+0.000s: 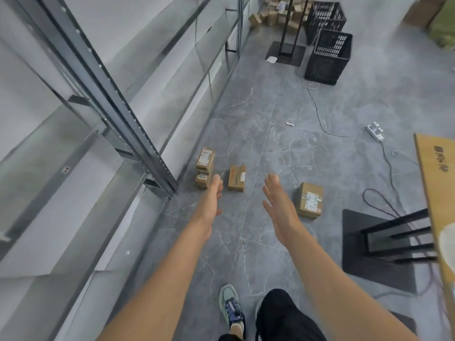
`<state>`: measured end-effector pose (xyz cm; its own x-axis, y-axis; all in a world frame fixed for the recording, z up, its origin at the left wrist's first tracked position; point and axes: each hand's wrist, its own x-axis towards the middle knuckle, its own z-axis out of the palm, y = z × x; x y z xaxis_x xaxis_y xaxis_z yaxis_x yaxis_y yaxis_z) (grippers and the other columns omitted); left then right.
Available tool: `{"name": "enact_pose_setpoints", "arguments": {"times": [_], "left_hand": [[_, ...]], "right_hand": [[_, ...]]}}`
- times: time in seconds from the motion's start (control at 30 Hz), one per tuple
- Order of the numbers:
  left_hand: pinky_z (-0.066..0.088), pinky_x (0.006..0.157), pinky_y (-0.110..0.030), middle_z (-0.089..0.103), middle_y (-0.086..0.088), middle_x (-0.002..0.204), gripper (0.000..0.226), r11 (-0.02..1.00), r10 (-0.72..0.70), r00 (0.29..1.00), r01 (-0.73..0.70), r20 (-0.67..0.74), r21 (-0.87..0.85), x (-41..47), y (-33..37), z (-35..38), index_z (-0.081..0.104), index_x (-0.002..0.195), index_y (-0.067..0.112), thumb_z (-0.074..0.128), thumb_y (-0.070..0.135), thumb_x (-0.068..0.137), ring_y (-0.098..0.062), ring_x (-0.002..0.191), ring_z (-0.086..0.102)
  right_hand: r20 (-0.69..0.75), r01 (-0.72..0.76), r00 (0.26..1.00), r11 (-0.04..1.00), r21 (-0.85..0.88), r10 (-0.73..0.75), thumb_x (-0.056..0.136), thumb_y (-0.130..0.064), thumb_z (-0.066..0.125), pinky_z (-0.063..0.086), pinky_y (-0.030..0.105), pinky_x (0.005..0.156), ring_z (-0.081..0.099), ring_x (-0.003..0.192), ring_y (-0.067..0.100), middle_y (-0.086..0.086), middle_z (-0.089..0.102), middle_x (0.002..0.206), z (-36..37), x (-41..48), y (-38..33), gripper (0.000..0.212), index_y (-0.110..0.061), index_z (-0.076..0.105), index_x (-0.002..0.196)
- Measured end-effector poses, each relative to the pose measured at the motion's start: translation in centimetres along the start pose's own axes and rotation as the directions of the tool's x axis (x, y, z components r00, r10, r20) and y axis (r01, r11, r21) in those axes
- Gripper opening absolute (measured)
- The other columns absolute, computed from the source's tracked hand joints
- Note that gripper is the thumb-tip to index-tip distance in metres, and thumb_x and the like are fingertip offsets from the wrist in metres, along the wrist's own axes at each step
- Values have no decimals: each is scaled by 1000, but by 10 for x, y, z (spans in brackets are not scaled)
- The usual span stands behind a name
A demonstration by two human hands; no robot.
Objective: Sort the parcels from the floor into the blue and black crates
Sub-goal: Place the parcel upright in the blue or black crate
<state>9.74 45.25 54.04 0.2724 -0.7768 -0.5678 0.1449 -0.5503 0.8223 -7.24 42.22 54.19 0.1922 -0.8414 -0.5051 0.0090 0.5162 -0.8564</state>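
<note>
A short stack of labelled parcels (204,166) sits on the grey floor (270,242) by the foot of the metal shelving (138,134). A single parcel (236,178) lies just to its right, and a taped parcel (309,200) lies well apart further right. The left grip (211,199) reaches toward the stack with fingers straight and empty; contact cannot be told. The right grip (280,207) is spread and holds nothing, between the single and taped parcels. Two black crates (328,59) stand far ahead
</note>
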Motion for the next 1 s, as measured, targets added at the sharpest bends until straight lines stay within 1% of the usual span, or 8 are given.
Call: {"name": "enact_pose_setpoints", "arguments": {"times": [0.07,0.23,0.43,0.5,0.57,0.73,0.93,1.0], "left_hand": [[37,117,-50,46,4,156,65,1000,-16,1000,16,12,9,26,11,2,44,153,22,32,63,104,-15,141,43],[37,116,-50,45,4,156,66,996,-70,997,69,21,51,100,35,19,43,153,23,32,65,103,-13,140,42],[35,119,-48,41,3,159,68,983,-154,988,153,5,96,199,53,54,38,157,23,32,64,104,-15,144,39],[32,120,-49,39,2,161,67,974,-199,980,198,-3,111,232,56,67,36,158,22,32,62,104,-16,146,38],[33,120,-48,38,2,162,67,963,-236,972,236,-14,129,264,54,76,35,158,23,32,62,105,-15,146,38],[37,116,-46,44,0,158,67,935,-326,942,334,-85,116,341,43,91,39,156,20,31,62,105,-16,143,41],[31,120,-49,38,-2,162,68,907,-386,919,393,-78,153,441,3,103,35,158,18,30,61,106,-19,148,36],[32,120,-48,38,-3,162,69,894,-406,911,413,-78,171,479,-20,105,36,158,18,31,62,105,-19,148,36]], "right_hand": [[-15,-16,1000,1000,6,17,104,-69,33,21,47,130,27,157,14,-8,25,172,-3,27,-9,75,-31,21,167],[-18,-59,998,998,9,59,104,-70,32,19,50,130,25,159,20,-6,24,173,-19,107,-25,75,-31,21,167],[-20,-117,993,993,16,117,106,-66,31,20,47,130,25,158,18,-5,24,173,-47,221,-34,72,-28,21,167],[-17,-163,986,987,10,163,106,-67,31,19,48,131,24,159,17,-6,23,173,-55,258,-33,72,-29,20,167],[-15,-217,976,976,-1,217,105,-70,31,17,51,131,23,159,18,-7,21,174,-64,290,-28,74,-31,20,167],[-20,-295,955,955,-20,295,104,-72,31,17,52,131,21,160,16,-9,19,174,-77,369,-6,76,-33,19,167],[-21,-353,936,935,-40,352,100,-78,30,15,53,131,18,160,13,-10,16,175,-83,459,52,82,-33,17,167],[-33,-375,927,925,-57,374,95,-83,32,16,55,130,19,160,14,-10,17,175,-84,492,82,88,-34,19,167]]}}
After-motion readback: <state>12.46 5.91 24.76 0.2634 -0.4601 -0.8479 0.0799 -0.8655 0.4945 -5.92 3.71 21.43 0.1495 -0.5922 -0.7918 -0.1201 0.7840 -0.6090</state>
